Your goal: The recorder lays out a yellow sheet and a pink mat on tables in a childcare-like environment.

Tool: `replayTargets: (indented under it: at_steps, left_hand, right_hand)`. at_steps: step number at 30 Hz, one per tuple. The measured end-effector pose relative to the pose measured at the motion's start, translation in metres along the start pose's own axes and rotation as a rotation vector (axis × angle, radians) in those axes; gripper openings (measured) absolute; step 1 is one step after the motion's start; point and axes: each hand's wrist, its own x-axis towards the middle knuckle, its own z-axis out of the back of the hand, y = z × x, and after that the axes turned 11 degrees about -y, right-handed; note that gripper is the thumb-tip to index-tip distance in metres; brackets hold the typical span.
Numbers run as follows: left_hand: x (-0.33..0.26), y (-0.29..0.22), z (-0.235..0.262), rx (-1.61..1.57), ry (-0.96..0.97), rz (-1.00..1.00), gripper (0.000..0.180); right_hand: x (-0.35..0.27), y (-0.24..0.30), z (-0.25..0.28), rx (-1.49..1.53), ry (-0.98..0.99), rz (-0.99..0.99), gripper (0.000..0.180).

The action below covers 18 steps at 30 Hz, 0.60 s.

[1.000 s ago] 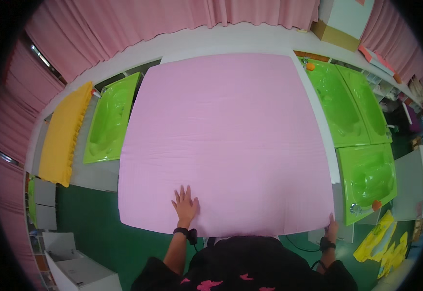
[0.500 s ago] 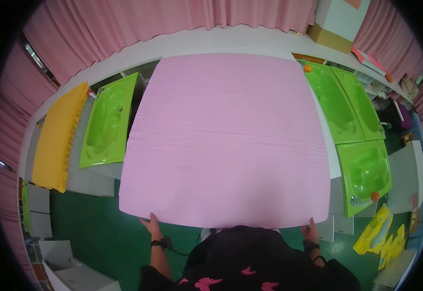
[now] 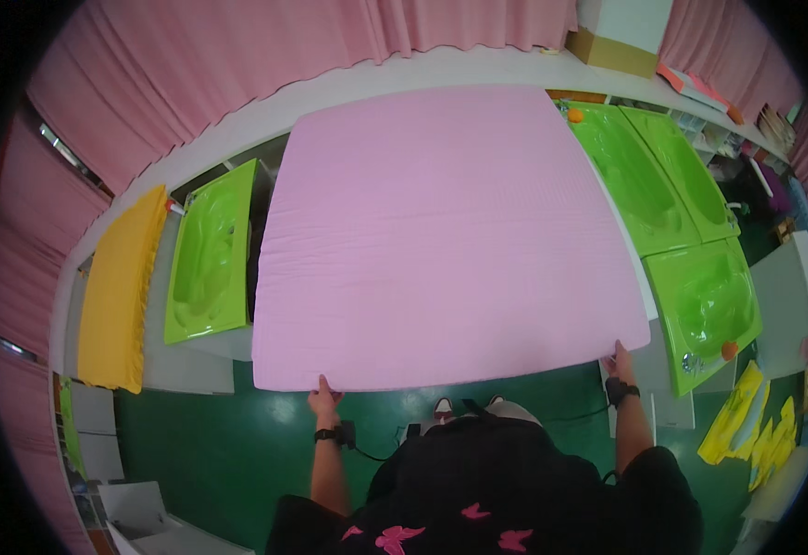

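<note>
A wide mattress in a pink sheet (image 3: 446,231) lies flat in front of me, faint creases running across its middle. At its near edge, left of centre, my left hand (image 3: 326,400) pinches the border, thumb on top and the other fingers tucked out of sight below. My right hand (image 3: 621,364) grips the same edge close to the near right corner, its thumb also on top. What lies beneath the mattress is mostly hidden; a white strip shows along its right side.
Green tubs stand on both sides, one at left (image 3: 210,254) and several at right (image 3: 705,305). Farther left is a yellow cloth-covered surface (image 3: 122,287). Yellow pieces (image 3: 735,412) lie on the green floor (image 3: 247,444). A box (image 3: 612,51) stands by the pink curtains (image 3: 237,55).
The mattress's near edge now sits farther from my body, with more floor and my shoes in view. Both hands keep to the edge, arms stretched farther forward. The view has turned slightly.
</note>
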Motion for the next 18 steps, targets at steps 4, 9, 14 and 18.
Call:
replayTargets:
  at_steps: [4, 9, 14, 18]
  left_hand:
    - [-0.005, 0.003, 0.0, 0.093, 0.078, 0.029, 0.048]
    - [-0.006, 0.014, -0.001, -0.036, 0.135, 0.052, 0.047]
    - [-0.008, 0.014, -0.014, 0.072, 0.156, 0.036, 0.048]
    - [-0.02, 0.014, -0.018, 0.24, 0.191, 0.114, 0.055]
  right_hand:
    - [0.009, 0.013, -0.012, -0.195, 0.137, 0.161, 0.05]
    - [0.015, 0.026, -0.034, -0.261, 0.028, 0.13, 0.056]
    - [0.035, 0.044, -0.028, -0.369, -0.008, 0.161, 0.057]
    - [0.06, 0.047, -0.033, -0.463, -0.042, 0.267, 0.059]
